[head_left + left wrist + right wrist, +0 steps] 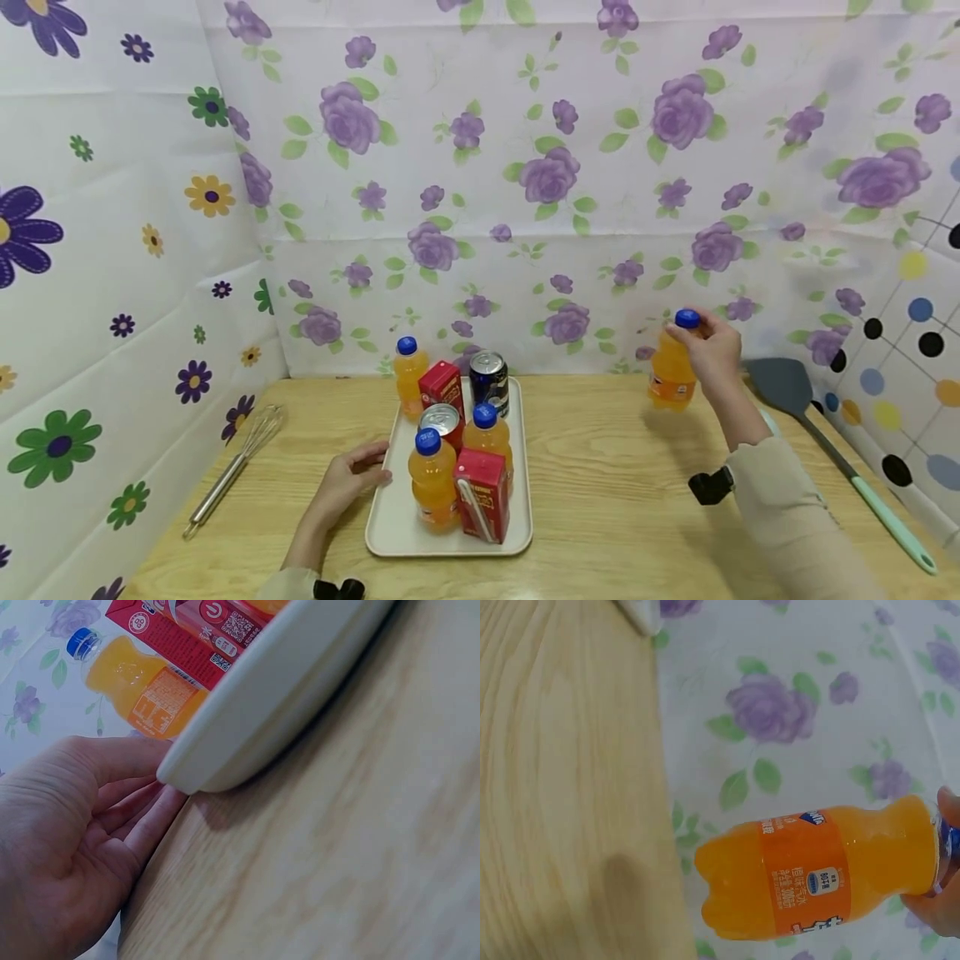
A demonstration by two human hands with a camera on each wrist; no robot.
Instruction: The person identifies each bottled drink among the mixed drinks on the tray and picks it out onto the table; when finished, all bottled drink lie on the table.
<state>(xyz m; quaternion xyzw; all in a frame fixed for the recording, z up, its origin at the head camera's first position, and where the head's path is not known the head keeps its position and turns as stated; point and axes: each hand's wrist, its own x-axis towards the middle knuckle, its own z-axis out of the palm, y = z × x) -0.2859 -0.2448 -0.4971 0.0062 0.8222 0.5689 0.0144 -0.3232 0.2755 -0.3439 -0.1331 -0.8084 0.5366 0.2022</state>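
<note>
My right hand point(716, 346) holds an orange soda bottle point(672, 371) by its blue cap and neck, off the table near the back wall. In the right wrist view the bottle point(810, 870) shows an orange label, and only the fingertips at its cap are in sight. My left hand point(348, 479) grips the left rim of a white tray point(390, 533); the left wrist view shows its fingers at the tray's edge. On the tray stand orange soda bottles point(433, 492), red drink cartons point(487, 500), a dark can point(489, 385) and a red can point(441, 423) partly hidden among them.
A metal whisk point(234, 475) lies left of the tray. On the right, a spatula with a grey head point(780, 385) and mint handle lies beyond my forearm, which partly hides another light-green item. Flower-printed sheets point(480, 167) hang behind the wooden table point(600, 500).
</note>
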